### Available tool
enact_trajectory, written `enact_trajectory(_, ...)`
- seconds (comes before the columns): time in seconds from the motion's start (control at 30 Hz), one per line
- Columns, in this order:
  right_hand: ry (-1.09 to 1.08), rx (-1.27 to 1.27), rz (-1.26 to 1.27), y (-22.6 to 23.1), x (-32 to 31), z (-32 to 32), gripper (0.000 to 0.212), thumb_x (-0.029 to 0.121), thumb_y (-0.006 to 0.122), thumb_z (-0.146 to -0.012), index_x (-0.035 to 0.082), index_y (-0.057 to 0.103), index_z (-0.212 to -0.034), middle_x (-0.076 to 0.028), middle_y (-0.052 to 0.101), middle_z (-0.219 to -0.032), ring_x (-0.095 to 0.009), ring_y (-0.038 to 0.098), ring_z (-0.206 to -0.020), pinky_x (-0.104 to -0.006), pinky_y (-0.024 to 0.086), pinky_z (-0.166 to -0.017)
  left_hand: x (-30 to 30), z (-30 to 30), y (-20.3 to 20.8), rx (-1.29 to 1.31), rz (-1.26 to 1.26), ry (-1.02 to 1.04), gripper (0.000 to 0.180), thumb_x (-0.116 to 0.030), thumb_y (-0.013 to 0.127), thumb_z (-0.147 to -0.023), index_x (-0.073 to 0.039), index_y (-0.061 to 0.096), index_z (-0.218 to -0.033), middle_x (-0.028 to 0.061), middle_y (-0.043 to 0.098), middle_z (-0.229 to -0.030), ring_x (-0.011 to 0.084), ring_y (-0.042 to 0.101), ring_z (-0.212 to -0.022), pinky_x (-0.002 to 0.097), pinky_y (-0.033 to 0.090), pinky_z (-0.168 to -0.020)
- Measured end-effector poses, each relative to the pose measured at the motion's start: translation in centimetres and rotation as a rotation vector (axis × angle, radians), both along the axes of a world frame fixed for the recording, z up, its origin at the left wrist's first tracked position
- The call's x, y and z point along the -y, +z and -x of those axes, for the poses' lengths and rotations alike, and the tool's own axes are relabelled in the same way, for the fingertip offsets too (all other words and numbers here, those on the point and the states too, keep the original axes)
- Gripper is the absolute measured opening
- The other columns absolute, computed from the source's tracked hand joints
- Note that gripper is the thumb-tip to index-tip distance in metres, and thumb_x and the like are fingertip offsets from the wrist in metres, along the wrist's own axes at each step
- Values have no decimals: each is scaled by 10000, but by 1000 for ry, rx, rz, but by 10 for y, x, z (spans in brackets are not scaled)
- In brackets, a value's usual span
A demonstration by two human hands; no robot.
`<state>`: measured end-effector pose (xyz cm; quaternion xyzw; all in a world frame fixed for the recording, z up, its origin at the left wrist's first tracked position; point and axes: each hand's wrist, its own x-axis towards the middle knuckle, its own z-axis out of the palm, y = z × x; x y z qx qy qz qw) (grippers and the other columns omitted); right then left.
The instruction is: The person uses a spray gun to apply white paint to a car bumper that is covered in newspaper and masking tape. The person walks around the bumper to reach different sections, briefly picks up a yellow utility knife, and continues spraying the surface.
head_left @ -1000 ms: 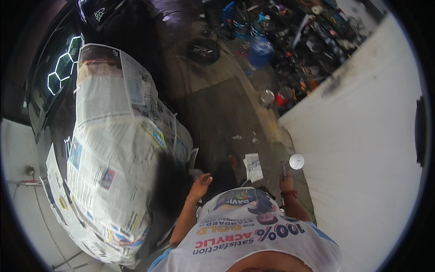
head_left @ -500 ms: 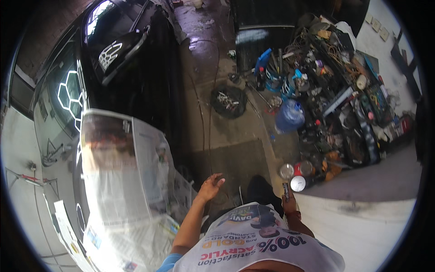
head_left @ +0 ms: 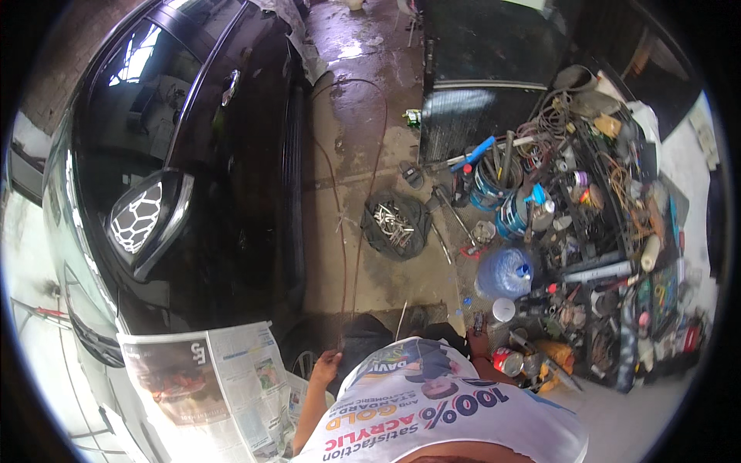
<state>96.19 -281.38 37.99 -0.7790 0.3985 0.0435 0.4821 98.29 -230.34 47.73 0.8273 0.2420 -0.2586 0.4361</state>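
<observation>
1. A black car point(head_left: 224, 154) fills the left half of the head view, its glossy door panels running up the frame and its side mirror point(head_left: 147, 220) jutting out with a pale honeycomb reflection on the housing
2. A concrete floor point(head_left: 347, 177) runs up the middle, wet and stained, with a thin reddish hose point(head_left: 340, 231) trailing along it beside the car
3. A dense heap of workshop clutter point(head_left: 594, 231) covers the right side: coiled wires, cans, tools and bottles packed close together
4. Sheets of newspaper point(head_left: 208, 386) are spread over the front of the car at lower left, just below the mirror
5. A clear blue-tinted water jug point(head_left: 503, 274) stands at the near edge of the clutter
6. A dark round tray of metal sockets point(head_left: 395, 224) lies on the floor between the car and the clutter
7. The left hand point(head_left: 326, 366) hangs just beside the right edge of the newspaper, near the hose; its fingers are loosely curled and slightly spread, pinching nothing that can be seen
8. A red and silver can point(head_left: 507, 360) sits low at the right, touching the right hand
9. The right hand point(head_left: 480, 347) is mostly hidden behind the person's shirt; whether its fingers close around the can cannot be told
</observation>
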Motion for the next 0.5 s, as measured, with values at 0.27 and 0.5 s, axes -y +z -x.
enact_trajectory(0.27, 126, 171, 247, -13, 18, -238, 804, 139, 661, -931, 220, 304, -1647, -320, 645, -1319, -444, 679, -1143, -463, 539, -930, -44, -126, -85, -179, 114, 332, 519, -432, 697, -984, -40, 688, -1324, 97, 763, -1061, 176, 700, -978, 336, 547, -879)
enact_trajectory(0.5, 272, 69, 184, -3, -55, -437, 772, 201, 643, -959, 222, 294, -1647, -286, 672, -1289, -455, 671, -1147, -461, 538, -951, -118, -368, -105, -80, -23, 264, 484, -431, 717, -966, -69, 696, -1286, 130, 756, -1126, 236, 712, -1039, 379, 540, -934)
